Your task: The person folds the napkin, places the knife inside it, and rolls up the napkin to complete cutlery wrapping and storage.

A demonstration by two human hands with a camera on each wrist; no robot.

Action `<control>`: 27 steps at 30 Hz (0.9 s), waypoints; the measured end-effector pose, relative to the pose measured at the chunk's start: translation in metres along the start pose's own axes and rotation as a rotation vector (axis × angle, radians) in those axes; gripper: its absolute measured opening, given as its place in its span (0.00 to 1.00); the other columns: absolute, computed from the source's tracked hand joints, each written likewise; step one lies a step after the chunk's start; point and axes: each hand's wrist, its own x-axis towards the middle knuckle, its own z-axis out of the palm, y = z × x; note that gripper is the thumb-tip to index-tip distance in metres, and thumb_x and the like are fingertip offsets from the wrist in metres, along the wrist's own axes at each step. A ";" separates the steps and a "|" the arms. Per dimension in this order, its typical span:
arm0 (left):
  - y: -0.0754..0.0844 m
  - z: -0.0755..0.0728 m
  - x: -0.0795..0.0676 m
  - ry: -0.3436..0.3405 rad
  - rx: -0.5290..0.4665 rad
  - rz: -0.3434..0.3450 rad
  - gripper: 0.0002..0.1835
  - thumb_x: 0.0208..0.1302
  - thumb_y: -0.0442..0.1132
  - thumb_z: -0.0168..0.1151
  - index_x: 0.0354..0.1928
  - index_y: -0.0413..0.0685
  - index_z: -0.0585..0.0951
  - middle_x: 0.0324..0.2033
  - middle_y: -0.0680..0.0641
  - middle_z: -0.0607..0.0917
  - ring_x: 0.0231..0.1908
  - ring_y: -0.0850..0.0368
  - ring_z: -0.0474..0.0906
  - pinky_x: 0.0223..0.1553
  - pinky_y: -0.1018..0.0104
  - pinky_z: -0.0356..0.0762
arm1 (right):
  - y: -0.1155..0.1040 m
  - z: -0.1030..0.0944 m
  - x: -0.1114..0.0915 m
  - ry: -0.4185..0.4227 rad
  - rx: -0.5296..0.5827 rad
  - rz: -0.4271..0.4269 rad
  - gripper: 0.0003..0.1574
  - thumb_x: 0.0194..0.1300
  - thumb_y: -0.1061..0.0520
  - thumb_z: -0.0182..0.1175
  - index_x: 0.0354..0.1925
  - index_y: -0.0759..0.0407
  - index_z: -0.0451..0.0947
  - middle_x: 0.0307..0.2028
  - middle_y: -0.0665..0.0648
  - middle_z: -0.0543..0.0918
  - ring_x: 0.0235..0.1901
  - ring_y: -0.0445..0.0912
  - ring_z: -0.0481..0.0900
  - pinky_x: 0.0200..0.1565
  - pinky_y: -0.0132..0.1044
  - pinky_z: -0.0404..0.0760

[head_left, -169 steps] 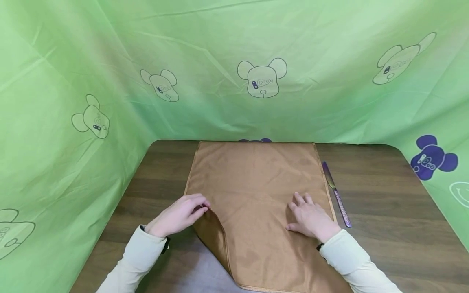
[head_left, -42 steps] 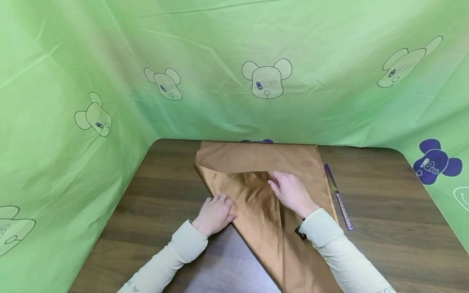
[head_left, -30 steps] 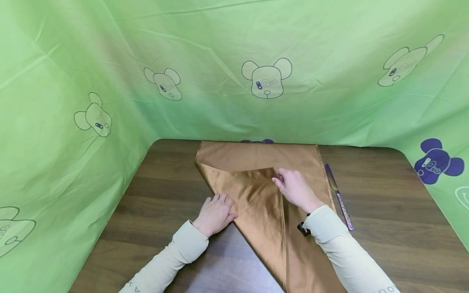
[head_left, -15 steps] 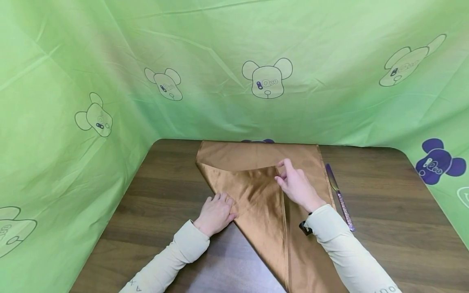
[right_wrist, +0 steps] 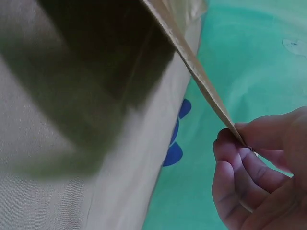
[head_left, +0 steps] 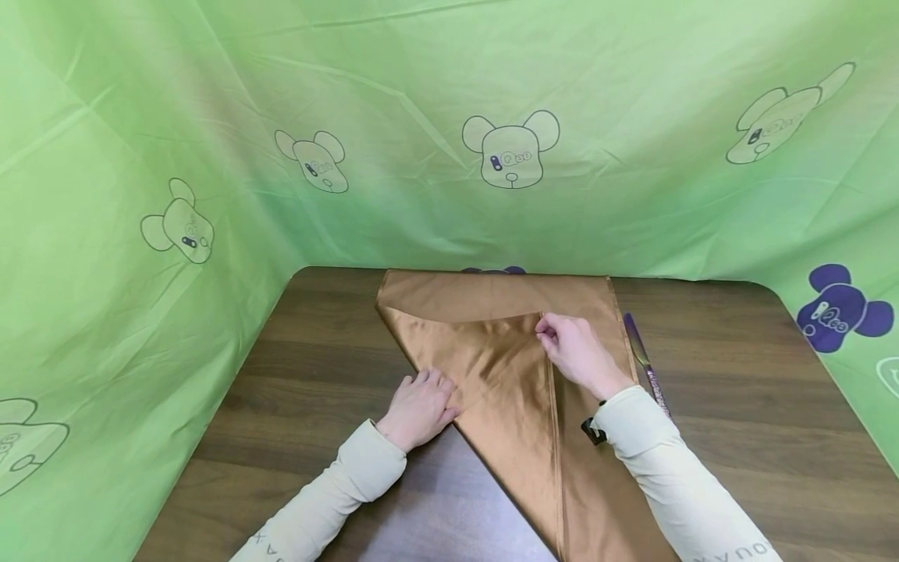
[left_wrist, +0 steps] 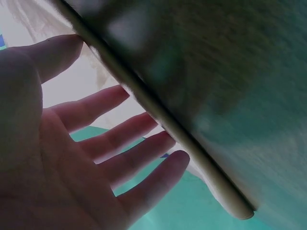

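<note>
A brown satin cloth napkin [head_left: 485,367] lies on the wooden table, its near left part turned over to the right in a diagonal fold. My right hand [head_left: 577,351] pinches the corner of the turned-over layer between thumb and fingers. In the right wrist view, the hemmed edge [right_wrist: 201,84] runs taut up to those fingertips. My left hand [head_left: 420,402] rests on the diagonal fold with its fingers extended. The left wrist view shows those fingertips right at the fold [left_wrist: 168,115].
A table knife [head_left: 649,371] with an iridescent blade lies just right of the cloth, its handle partly behind the right sleeve. Green fabric walls [head_left: 393,203] printed with bear heads enclose the dark wood table [head_left: 302,367] at the back and sides.
Earlier my left hand held the corner at the left; the cloth has since been folded over rightward. Half a second ago my right fingers were loosened; now they pinch the corner, slightly farther right.
</note>
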 end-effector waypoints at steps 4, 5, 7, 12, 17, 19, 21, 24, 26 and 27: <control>0.001 0.002 0.002 0.004 -0.005 0.022 0.17 0.54 0.56 0.57 0.38 0.53 0.75 0.40 0.50 0.76 0.44 0.52 0.72 0.34 0.57 0.70 | 0.003 -0.003 0.002 -0.009 -0.004 0.023 0.07 0.58 0.64 0.54 0.36 0.63 0.76 0.30 0.57 0.82 0.30 0.47 0.79 0.34 0.40 0.78; 0.001 0.002 0.002 0.007 -0.007 0.030 0.17 0.54 0.56 0.57 0.38 0.53 0.75 0.40 0.50 0.76 0.44 0.52 0.72 0.34 0.57 0.70 | 0.004 -0.003 0.002 -0.012 -0.005 0.029 0.07 0.58 0.64 0.54 0.37 0.63 0.76 0.31 0.58 0.82 0.30 0.47 0.79 0.35 0.40 0.78; 0.002 0.002 0.003 0.010 -0.018 0.047 0.16 0.55 0.55 0.57 0.36 0.52 0.75 0.39 0.50 0.76 0.45 0.53 0.72 0.35 0.58 0.70 | 0.005 -0.005 0.002 -0.015 -0.017 0.047 0.09 0.58 0.62 0.55 0.39 0.63 0.76 0.32 0.58 0.81 0.30 0.47 0.78 0.34 0.40 0.77; 0.002 0.003 0.004 0.010 -0.053 0.084 0.13 0.55 0.55 0.56 0.31 0.54 0.74 0.38 0.51 0.74 0.45 0.55 0.71 0.34 0.59 0.69 | 0.008 -0.007 0.002 -0.016 -0.043 0.069 0.19 0.58 0.57 0.55 0.47 0.64 0.72 0.35 0.58 0.77 0.35 0.50 0.74 0.37 0.43 0.74; 0.001 0.003 0.004 0.012 -0.064 0.122 0.14 0.57 0.56 0.55 0.33 0.53 0.74 0.40 0.50 0.74 0.45 0.55 0.71 0.35 0.59 0.69 | 0.010 -0.009 0.002 -0.039 -0.063 0.073 0.27 0.59 0.54 0.54 0.54 0.67 0.67 0.49 0.65 0.72 0.51 0.58 0.67 0.52 0.51 0.66; 0.001 0.003 0.004 0.006 -0.066 0.134 0.15 0.57 0.56 0.55 0.34 0.53 0.74 0.41 0.50 0.74 0.45 0.55 0.71 0.36 0.59 0.69 | 0.011 -0.010 0.001 -0.046 -0.067 0.076 0.29 0.59 0.54 0.54 0.56 0.68 0.65 0.53 0.66 0.69 0.54 0.60 0.65 0.55 0.53 0.64; 0.001 0.003 0.004 -0.001 -0.069 0.145 0.15 0.57 0.56 0.54 0.36 0.54 0.74 0.42 0.50 0.74 0.46 0.55 0.70 0.37 0.59 0.69 | 0.013 -0.010 0.001 -0.047 -0.072 0.077 0.31 0.59 0.53 0.54 0.57 0.69 0.64 0.53 0.67 0.68 0.54 0.60 0.64 0.55 0.53 0.63; 0.001 0.003 0.005 -0.010 -0.068 0.158 0.16 0.57 0.56 0.54 0.38 0.54 0.75 0.44 0.50 0.74 0.47 0.55 0.70 0.39 0.58 0.69 | 0.015 -0.011 0.002 -0.047 -0.083 0.067 0.33 0.59 0.53 0.54 0.58 0.70 0.62 0.54 0.68 0.67 0.54 0.61 0.63 0.56 0.53 0.62; 0.001 0.003 0.005 -0.013 -0.065 0.168 0.16 0.57 0.56 0.55 0.40 0.54 0.75 0.45 0.50 0.74 0.48 0.55 0.69 0.40 0.58 0.69 | 0.017 -0.011 0.002 -0.049 -0.093 0.055 0.34 0.59 0.53 0.54 0.59 0.71 0.61 0.54 0.68 0.66 0.54 0.61 0.62 0.55 0.53 0.61; 0.002 0.002 0.006 -0.014 -0.064 0.173 0.17 0.57 0.56 0.55 0.40 0.54 0.75 0.45 0.50 0.74 0.48 0.55 0.69 0.40 0.58 0.69 | 0.018 -0.011 0.003 -0.052 -0.099 0.049 0.35 0.59 0.53 0.54 0.60 0.71 0.60 0.55 0.69 0.66 0.54 0.61 0.62 0.56 0.53 0.61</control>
